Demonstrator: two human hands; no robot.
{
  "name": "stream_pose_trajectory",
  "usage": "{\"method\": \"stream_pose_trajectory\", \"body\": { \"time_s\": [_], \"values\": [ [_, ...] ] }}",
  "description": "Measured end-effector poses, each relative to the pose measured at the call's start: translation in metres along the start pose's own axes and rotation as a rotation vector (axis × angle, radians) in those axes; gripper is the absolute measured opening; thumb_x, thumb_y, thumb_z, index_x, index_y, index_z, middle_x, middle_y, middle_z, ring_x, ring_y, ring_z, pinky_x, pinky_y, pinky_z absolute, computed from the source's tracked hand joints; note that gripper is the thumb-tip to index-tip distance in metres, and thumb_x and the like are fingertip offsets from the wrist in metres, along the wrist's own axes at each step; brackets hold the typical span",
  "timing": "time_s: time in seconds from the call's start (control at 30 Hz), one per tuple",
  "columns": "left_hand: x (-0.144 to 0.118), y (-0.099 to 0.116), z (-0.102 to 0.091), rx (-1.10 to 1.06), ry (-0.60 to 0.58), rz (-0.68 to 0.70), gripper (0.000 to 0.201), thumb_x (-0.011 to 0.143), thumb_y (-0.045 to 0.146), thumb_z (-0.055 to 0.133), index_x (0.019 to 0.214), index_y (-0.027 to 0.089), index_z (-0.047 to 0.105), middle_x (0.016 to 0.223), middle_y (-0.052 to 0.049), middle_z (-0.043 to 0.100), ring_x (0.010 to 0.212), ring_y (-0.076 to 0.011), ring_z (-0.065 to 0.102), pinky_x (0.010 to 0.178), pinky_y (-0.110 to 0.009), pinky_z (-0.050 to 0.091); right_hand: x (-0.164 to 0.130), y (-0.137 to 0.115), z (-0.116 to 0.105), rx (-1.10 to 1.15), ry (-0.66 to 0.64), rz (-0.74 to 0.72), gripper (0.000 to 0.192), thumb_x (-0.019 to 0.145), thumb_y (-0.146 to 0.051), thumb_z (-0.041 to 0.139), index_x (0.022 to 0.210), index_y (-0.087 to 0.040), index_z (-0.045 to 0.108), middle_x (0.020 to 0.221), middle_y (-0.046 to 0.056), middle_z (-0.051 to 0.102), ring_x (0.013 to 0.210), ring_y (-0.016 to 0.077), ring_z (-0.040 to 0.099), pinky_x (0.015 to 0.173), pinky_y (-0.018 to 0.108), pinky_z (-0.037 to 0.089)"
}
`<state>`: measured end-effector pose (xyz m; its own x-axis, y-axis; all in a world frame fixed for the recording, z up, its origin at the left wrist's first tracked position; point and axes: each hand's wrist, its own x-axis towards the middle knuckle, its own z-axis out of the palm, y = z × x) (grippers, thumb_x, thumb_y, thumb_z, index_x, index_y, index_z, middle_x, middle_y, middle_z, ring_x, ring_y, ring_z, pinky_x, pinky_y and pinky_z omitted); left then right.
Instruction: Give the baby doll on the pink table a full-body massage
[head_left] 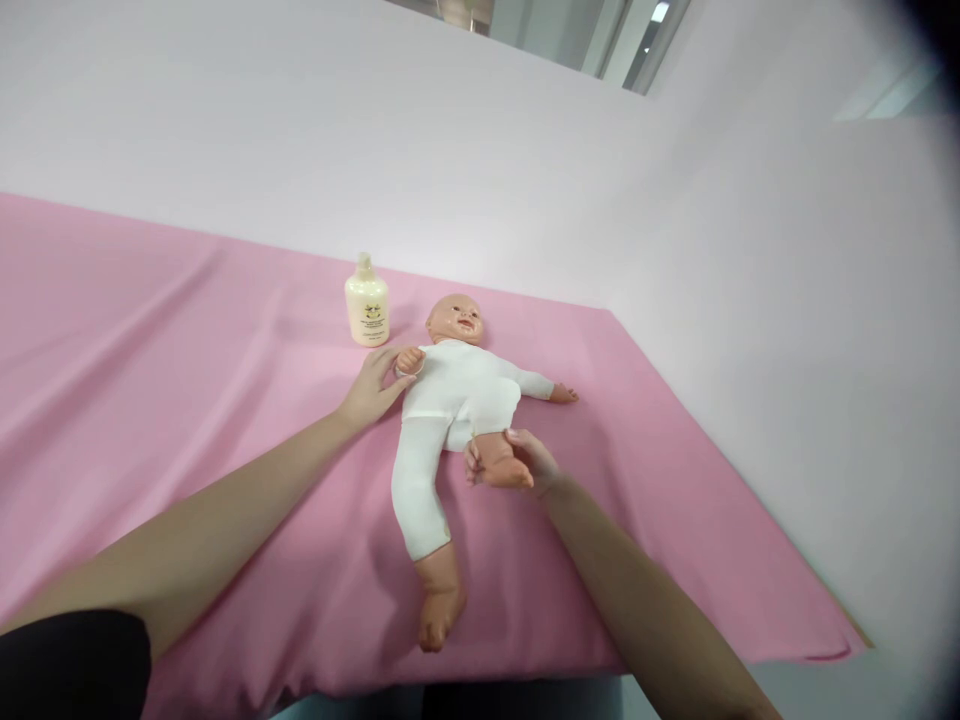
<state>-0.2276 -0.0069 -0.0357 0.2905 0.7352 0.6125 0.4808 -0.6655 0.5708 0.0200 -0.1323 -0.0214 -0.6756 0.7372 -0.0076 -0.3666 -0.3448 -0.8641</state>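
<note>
A baby doll (454, 385) with a white cloth body lies on its back on the pink cloth, its head away from me. My left hand (373, 385) is at the doll's arm on the left side, thumb and fingers around its bent forearm near the fist. My right hand (531, 458) grips the doll's lower leg on the right, which is bent up toward the belly; the fingertips show on the leg's left side. The doll's other leg stretches toward me, and its other arm reaches out to the right, both untouched.
A cream-coloured pump-style bottle (367, 305) with a printed label stands left of the doll's head. The pink cloth (247, 400) covers the table and has soft folds. White walls (750, 250) rise behind the table and along its right side. A window (555, 35) is at the top.
</note>
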Motion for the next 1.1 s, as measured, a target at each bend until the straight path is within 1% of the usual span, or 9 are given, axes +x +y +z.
{"method": "stream_pose_trajectory", "body": {
  "time_s": [0.13, 0.27, 0.37, 0.43, 0.57, 0.67, 0.77, 0.93, 1.1],
  "values": [
    [0.002, -0.001, 0.001, -0.031, 0.018, 0.009, 0.036, 0.085, 0.040, 0.052, 0.114, 0.018, 0.052, 0.116, -0.010, 0.057, 0.111, -0.0244, 0.051, 0.100, -0.044, 0.039, -0.005, 0.002, 0.000, -0.064, -0.018, 0.141, 0.046, 0.069, -0.048, 0.067, 0.093, -0.010, 0.061, 0.088, 0.011, 0.063, 0.080, 0.0202, 0.059, 0.077, 0.036, 0.045],
    [0.002, -0.003, 0.001, -0.047, 0.033, -0.013, 0.035, 0.085, 0.039, 0.052, 0.113, 0.019, 0.051, 0.115, -0.010, 0.057, 0.107, -0.0236, 0.053, 0.097, -0.043, 0.042, -0.009, -0.001, 0.001, -0.097, -0.014, 0.219, 0.039, 0.063, -0.031, 0.074, 0.097, -0.014, 0.063, 0.091, 0.006, 0.064, 0.086, 0.0176, 0.059, 0.085, 0.033, 0.043],
    [0.003, -0.005, 0.002, -0.056, 0.039, -0.013, 0.034, 0.086, 0.040, 0.052, 0.112, 0.019, 0.051, 0.112, -0.010, 0.058, 0.104, -0.0230, 0.054, 0.094, -0.042, 0.043, -0.011, -0.002, 0.001, -0.107, 0.004, 0.249, 0.042, 0.062, -0.031, 0.076, 0.096, -0.013, 0.063, 0.094, 0.007, 0.065, 0.089, 0.0186, 0.059, 0.086, 0.034, 0.043],
    [0.002, -0.005, 0.001, -0.053, 0.040, 0.002, 0.034, 0.086, 0.040, 0.052, 0.113, 0.019, 0.051, 0.112, -0.010, 0.058, 0.104, -0.0231, 0.054, 0.095, -0.042, 0.043, -0.010, -0.001, 0.001, -0.088, 0.012, 0.237, 0.044, 0.062, -0.035, 0.074, 0.096, -0.010, 0.063, 0.095, 0.009, 0.065, 0.088, 0.0198, 0.060, 0.084, 0.034, 0.043],
    [0.001, 0.000, 0.000, -0.021, 0.009, 0.034, 0.037, 0.086, 0.042, 0.051, 0.115, 0.020, 0.052, 0.116, -0.010, 0.057, 0.110, -0.0242, 0.051, 0.100, -0.043, 0.039, -0.005, 0.003, 0.000, -0.053, 0.002, 0.147, 0.046, 0.067, -0.047, 0.067, 0.094, -0.009, 0.061, 0.089, 0.011, 0.064, 0.081, 0.0208, 0.060, 0.079, 0.036, 0.045],
    [-0.001, 0.004, -0.002, 0.024, -0.030, 0.044, 0.041, 0.086, 0.043, 0.052, 0.121, 0.021, 0.051, 0.122, -0.009, 0.055, 0.116, -0.0245, 0.047, 0.104, -0.044, 0.035, 0.000, 0.002, 0.002, -0.027, -0.025, 0.058, 0.047, 0.071, -0.055, 0.060, 0.087, -0.011, 0.062, 0.083, 0.009, 0.062, 0.079, 0.0207, 0.058, 0.078, 0.037, 0.045],
    [-0.003, 0.007, -0.003, 0.062, -0.061, 0.109, 0.042, 0.088, 0.040, 0.051, 0.125, 0.022, 0.049, 0.126, -0.009, 0.054, 0.120, -0.0247, 0.045, 0.105, -0.044, 0.034, 0.002, -0.002, 0.005, 0.007, 0.000, -0.015, 0.047, 0.076, -0.058, 0.055, 0.083, -0.012, 0.062, 0.080, 0.007, 0.059, 0.077, 0.0193, 0.057, 0.077, 0.036, 0.045],
    [-0.002, 0.007, -0.005, 0.121, -0.146, 0.188, 0.041, 0.090, 0.037, 0.047, 0.128, 0.023, 0.048, 0.126, -0.010, 0.053, 0.118, -0.0257, 0.046, 0.103, -0.045, 0.035, 0.002, -0.006, 0.001, 0.119, 0.123, -0.006, 0.050, 0.077, -0.063, 0.050, 0.076, -0.013, 0.057, 0.077, 0.005, 0.054, 0.073, 0.0170, 0.056, 0.076, 0.035, 0.047],
    [-0.002, 0.009, -0.006, 0.131, -0.170, 0.206, 0.040, 0.091, 0.036, 0.046, 0.128, 0.022, 0.049, 0.126, -0.011, 0.053, 0.118, -0.0259, 0.046, 0.103, -0.045, 0.034, 0.003, -0.003, -0.009, 0.167, 0.135, 0.004, 0.052, 0.077, -0.065, 0.047, 0.074, -0.014, 0.056, 0.077, 0.004, 0.054, 0.073, 0.0167, 0.056, 0.075, 0.034, 0.048]
  ]
}}
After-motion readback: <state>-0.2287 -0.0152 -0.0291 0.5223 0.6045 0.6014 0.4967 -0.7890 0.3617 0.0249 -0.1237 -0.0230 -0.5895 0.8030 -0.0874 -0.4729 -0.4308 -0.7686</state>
